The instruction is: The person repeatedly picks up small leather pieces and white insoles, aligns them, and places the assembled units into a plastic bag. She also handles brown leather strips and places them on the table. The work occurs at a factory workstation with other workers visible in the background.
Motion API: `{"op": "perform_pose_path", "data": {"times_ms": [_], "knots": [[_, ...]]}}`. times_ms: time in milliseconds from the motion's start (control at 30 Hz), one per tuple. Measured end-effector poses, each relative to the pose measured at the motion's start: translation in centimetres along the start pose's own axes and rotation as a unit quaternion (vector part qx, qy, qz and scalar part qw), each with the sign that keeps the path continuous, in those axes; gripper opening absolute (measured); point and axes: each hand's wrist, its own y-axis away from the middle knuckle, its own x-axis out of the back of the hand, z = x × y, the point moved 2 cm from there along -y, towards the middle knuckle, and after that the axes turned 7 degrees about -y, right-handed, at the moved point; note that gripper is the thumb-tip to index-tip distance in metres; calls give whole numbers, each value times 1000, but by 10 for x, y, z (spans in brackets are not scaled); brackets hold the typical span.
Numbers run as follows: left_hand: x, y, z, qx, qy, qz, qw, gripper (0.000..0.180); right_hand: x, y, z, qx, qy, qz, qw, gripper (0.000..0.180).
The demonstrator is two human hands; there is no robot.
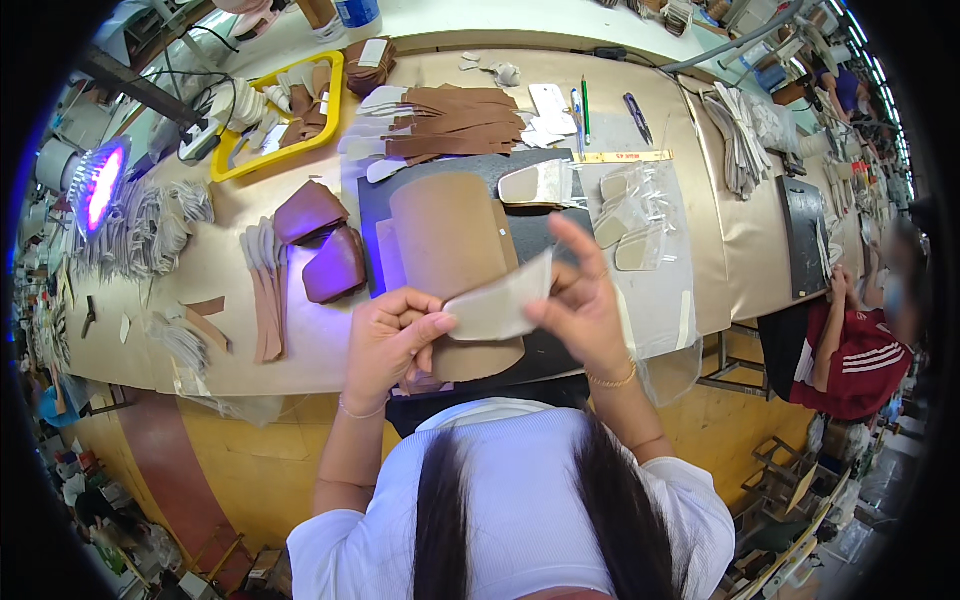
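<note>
My left hand (395, 335) pinches the lower left end of a pale, thin, curved piece (492, 303) between thumb and fingers. At its other end my right hand (592, 315) holds the edge with the thumb and bent fingers, the index finger raised. The piece is tilted in the air above a curved tan sheet (448, 230). That sheet lies on a dark board (545, 235), with more tan material under its sides. Beyond my right hand, several pale shaped pieces (632, 225) lie on clear plastic, near a small white-and-tan stack (535, 185).
Brown leather strips (460, 120) lie at the back, beside a yellow tray (335, 95) of parts. Dark red leather pieces (335, 262) sit left of the board. A lit purple lamp (103, 188) stands far left. Pens (637, 118) and a ruler (625, 156) lie behind. At right sits a co-worker (845, 350).
</note>
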Motion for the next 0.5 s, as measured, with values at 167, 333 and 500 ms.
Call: {"op": "perform_pose_path", "data": {"times_ms": [167,333,500], "knots": [[45,12,-1,-239,-34,198,950,31,65,-77,-19,47,123,164,978,61],[140,67,-11,-160,-3,436,886,26,81,-95,0,-39,344,159,925,54],[229,110,-4,-205,-42,574,792,18,125,-93,9,189,666,179,699,67]]}}
